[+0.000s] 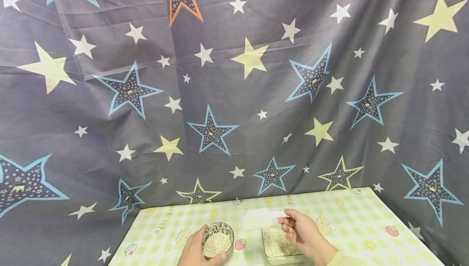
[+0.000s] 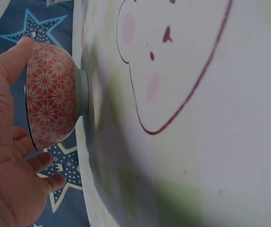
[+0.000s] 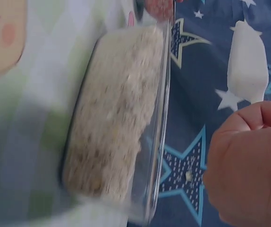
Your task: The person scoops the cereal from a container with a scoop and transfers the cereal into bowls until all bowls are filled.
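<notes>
My left hand (image 1: 198,247) holds a small bowl (image 2: 53,97) by its side, thumb near the rim and fingers round the other side. Its outside has a red flower pattern, and pale flakes like rolled oats (image 1: 217,245) lie in it. My right hand (image 1: 305,233) pinches the handle of a white spatula (image 3: 248,61), raised above a rectangular glass container (image 3: 161,118). More oat flakes (image 3: 112,113) fill much of that container. In the head view the spatula's blade points left, toward the bowl, and looks blurred. No flakes can be made out on it.
A green-and-white checked tablecloth (image 1: 161,217) with cartoon prints covers the table. Behind it hangs a dark grey curtain (image 1: 227,172) printed with stars. Between the bowl and the glass container there is a short gap showing a printed strawberry (image 1: 240,244).
</notes>
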{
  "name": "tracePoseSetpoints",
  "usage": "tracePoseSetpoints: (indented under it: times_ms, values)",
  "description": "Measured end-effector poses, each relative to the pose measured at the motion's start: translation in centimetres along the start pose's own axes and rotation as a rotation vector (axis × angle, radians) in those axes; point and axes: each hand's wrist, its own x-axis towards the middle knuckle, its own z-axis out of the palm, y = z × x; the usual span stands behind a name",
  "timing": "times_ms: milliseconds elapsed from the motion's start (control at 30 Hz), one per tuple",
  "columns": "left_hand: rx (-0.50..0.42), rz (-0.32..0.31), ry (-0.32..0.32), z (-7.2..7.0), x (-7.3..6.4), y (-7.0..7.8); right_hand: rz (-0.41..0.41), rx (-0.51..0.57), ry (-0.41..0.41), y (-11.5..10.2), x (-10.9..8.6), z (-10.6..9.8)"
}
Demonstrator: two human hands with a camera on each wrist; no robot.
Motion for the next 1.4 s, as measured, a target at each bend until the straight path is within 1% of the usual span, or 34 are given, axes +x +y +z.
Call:
tracePoseSetpoints:
  times_ms: [133,300,433,567,733,833,967,1100,1133,1233,1400]
  values:
    - [-0.008,0.001,-0.001,0.0,0.1,-0.2,-0.017,-0.042,0.007,0.8,0.3,1.7]
    - [-0.008,0.006,-0.012,0.0,0.4,-0.2,-0.023,-0.125,0.019,1.8,0.6,3.5]
    - [-0.004,0.007,-0.026,-0.1,0.7,-0.3,-0.045,-0.194,0.005,2.4,0.7,4.7]
    - [-0.012,-0.017,-0.027,-0.3,0.9,-0.3,-0.100,-0.256,-0.010,3.0,0.8,5.9]
    - [-0.020,-0.050,-0.033,-0.5,1.0,0.0,-0.171,-0.368,0.023,3.9,0.9,7.4]
    - [-0.024,-0.059,-0.035,-0.6,0.9,0.2,-0.222,-0.431,0.037,4.4,0.8,8.2]
    - [-0.023,-0.060,-0.032,-0.8,0.7,0.5,-0.298,-0.547,0.014,4.9,0.7,8.7]
    - [-0.012,-0.055,-0.023,-0.8,0.6,0.6,-0.355,-0.675,-0.040,5.4,0.4,8.9]
    - [-0.011,-0.056,-0.022,-0.8,0.6,0.7,-0.375,-0.709,-0.053,5.5,0.3,9.0]
    - [-0.016,-0.050,-0.019,-1.0,0.5,0.8,-0.482,-0.817,-0.084,5.8,0.0,9.2]
    - [-0.024,-0.048,-0.028,-1.1,0.3,1.0,-0.720,-1.001,-0.147,6.3,0.0,9.6]
